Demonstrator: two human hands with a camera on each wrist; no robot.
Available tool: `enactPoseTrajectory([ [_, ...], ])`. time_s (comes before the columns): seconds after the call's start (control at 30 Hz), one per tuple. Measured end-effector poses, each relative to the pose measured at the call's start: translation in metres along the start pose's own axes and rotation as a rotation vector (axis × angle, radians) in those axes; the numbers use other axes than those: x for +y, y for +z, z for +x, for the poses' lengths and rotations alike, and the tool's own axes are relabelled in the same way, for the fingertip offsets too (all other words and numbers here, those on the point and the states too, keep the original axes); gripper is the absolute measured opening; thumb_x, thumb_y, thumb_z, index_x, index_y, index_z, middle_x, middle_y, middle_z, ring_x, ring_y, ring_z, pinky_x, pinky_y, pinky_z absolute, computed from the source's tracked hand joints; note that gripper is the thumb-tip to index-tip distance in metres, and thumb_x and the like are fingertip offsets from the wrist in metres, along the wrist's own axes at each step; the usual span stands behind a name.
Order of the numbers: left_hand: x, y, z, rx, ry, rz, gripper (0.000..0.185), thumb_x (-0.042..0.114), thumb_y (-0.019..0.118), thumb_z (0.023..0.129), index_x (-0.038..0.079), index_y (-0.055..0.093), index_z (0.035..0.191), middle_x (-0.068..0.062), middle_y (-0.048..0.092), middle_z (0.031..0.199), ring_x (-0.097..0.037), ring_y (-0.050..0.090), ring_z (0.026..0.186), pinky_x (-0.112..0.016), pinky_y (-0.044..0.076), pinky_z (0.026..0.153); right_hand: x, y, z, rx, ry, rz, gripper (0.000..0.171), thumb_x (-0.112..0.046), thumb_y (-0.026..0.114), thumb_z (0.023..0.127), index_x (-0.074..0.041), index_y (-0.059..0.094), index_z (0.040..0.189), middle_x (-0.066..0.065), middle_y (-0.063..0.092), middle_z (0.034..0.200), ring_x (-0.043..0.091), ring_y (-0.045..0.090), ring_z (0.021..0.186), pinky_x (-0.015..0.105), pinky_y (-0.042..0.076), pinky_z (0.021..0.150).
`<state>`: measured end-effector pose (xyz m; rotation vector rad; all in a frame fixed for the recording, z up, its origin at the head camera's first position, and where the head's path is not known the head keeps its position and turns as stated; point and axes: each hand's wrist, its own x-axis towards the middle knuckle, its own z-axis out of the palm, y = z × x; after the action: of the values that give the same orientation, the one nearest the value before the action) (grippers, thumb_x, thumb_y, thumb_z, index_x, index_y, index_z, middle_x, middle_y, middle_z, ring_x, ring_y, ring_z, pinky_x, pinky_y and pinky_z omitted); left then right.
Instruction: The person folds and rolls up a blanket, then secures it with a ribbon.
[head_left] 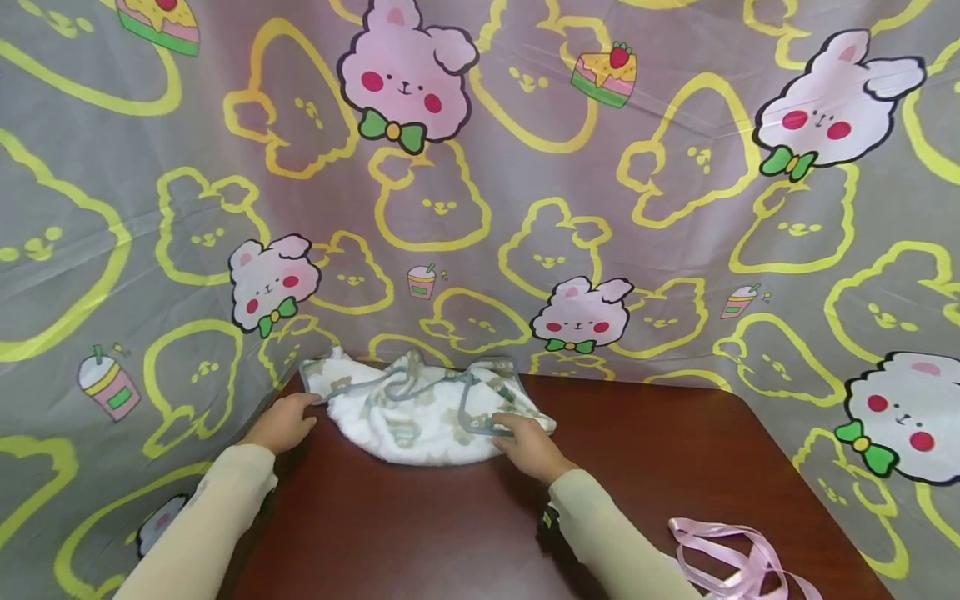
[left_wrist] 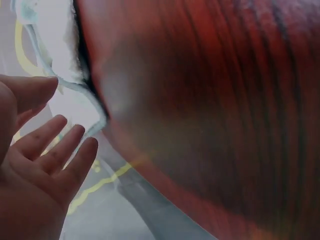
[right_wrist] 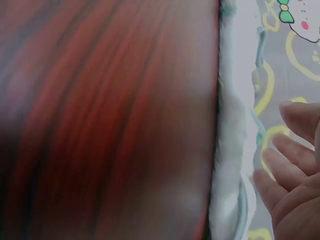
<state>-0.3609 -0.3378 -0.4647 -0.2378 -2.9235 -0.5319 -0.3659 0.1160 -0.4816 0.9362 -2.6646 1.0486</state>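
A fluffy white cloth [head_left: 420,425] with grey edging and a beige-green pattern lies loosely gathered near the back of the table. At its left corner is my left hand [head_left: 283,423], one fingertip right at the trim. The left wrist view shows that hand's fingers [left_wrist: 75,155] relaxed and spread, with the thumb apart from them. Over the cloth's right side, my right hand [head_left: 531,446] reaches with its fingertips on or close above the fabric. In the right wrist view, its fingers [right_wrist: 285,160] are loosely extended beside the white pile.
The dark red-brown wooden table [head_left: 390,525] has a rounded far right corner. A loose pink ribbon [head_left: 738,554] lies at the front right, near my right sleeve [head_left: 607,521]. A grey curtain [head_left: 675,317] with rabbit prints hangs around the table's back and sides.
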Motion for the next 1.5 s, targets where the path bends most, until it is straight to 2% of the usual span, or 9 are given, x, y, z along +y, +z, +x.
enactPoseTrajectory([
  [0.33,0.007,0.009,0.021,0.031,0.053,-0.021,0.042,0.001,0.059,0.092,-0.007,0.051,0.133,-0.029,0.053,0.13,-0.047,0.048,0.12,-0.059,0.038,0.097,-0.003,0.014,0.013,-0.087,0.058,0.0,0.047,-0.019,0.061,0.097,-0.002,0.049,0.14,0.017,0.047,0.143,0.032,0.042,0.132,0.046,0.034,0.106],
  [0.43,0.007,0.013,0.024,-0.024,0.036,-0.04,0.048,0.002,0.053,0.096,-0.006,0.04,0.142,-0.031,0.047,0.135,-0.049,0.046,0.122,-0.059,0.037,0.097,-0.004,0.014,0.015,-0.13,0.085,-0.014,0.053,-0.021,0.06,0.097,-0.002,0.043,0.144,0.015,0.046,0.144,0.032,0.042,0.132,0.047,0.035,0.106],
  [0.57,0.005,0.017,0.026,-0.11,-0.014,-0.003,0.052,0.004,0.048,0.098,-0.005,0.031,0.146,-0.035,0.054,0.12,-0.045,0.056,0.107,-0.056,0.044,0.087,-0.005,0.011,0.016,-0.146,0.127,-0.071,0.056,-0.025,0.061,0.096,-0.002,0.043,0.144,0.015,0.056,0.134,0.031,0.051,0.124,0.046,0.04,0.101],
  [0.67,0.004,0.015,0.029,-0.106,-0.044,0.038,0.052,0.004,0.05,0.097,-0.003,0.032,0.146,-0.035,0.057,0.106,-0.047,0.057,0.096,-0.057,0.045,0.08,-0.007,0.008,0.017,-0.123,0.12,-0.149,0.055,-0.027,0.063,0.095,-0.002,0.047,0.141,0.015,0.065,0.118,0.03,0.059,0.113,0.045,0.045,0.095],
  [0.8,0.003,0.014,0.033,-0.094,-0.094,0.069,0.048,0.006,0.053,0.095,-0.007,0.038,0.139,-0.038,0.054,0.111,-0.056,0.052,0.105,-0.062,0.042,0.087,-0.009,0.006,0.019,-0.1,0.115,-0.253,0.053,-0.035,0.065,0.093,-0.002,0.055,0.133,0.011,0.068,0.101,0.027,0.063,0.098,0.043,0.048,0.087],
  [1.0,0.003,0.017,0.032,-0.145,-0.206,0.081,0.031,0.006,0.053,0.088,-0.008,0.055,0.115,-0.033,0.058,0.108,-0.053,0.053,0.103,-0.061,0.043,0.084,-0.016,0.002,0.018,-0.128,0.33,-0.367,0.07,-0.067,0.051,0.089,-0.004,0.065,0.115,0.013,0.068,0.105,0.035,0.062,0.102,0.048,0.047,0.087],
  [1.17,0.002,0.02,0.026,-0.074,-0.161,0.126,0.019,0.007,0.06,0.088,0.002,0.063,0.105,-0.026,0.054,0.103,-0.049,0.05,0.099,-0.062,0.042,0.079,-0.02,0.009,0.018,-0.139,0.508,-0.483,0.097,-0.083,0.049,0.074,-0.001,0.06,0.124,0.018,0.064,0.114,0.04,0.059,0.105,0.055,0.045,0.082],
  [1.33,-0.001,0.028,0.029,-0.029,-0.089,0.161,0.009,0.01,0.063,0.088,0.006,0.055,0.09,-0.012,0.058,0.086,-0.036,0.057,0.086,-0.057,0.041,0.076,-0.02,0.015,0.02,-0.122,0.528,-0.576,0.077,-0.071,0.061,0.075,-0.002,0.062,0.11,0.02,0.065,0.101,0.04,0.061,0.091,0.058,0.046,0.074],
  [1.5,0.011,0.021,0.028,-0.076,-0.135,0.13,0.036,0.01,0.059,0.091,0.0,0.05,0.125,-0.024,0.063,0.111,-0.045,0.059,0.104,-0.065,0.039,0.084,-0.013,0.008,0.019,-0.111,0.483,-0.554,0.048,-0.048,0.056,0.089,-0.004,0.066,0.104,0.019,0.066,0.098,0.039,0.063,0.087,0.057,0.048,0.069],
])
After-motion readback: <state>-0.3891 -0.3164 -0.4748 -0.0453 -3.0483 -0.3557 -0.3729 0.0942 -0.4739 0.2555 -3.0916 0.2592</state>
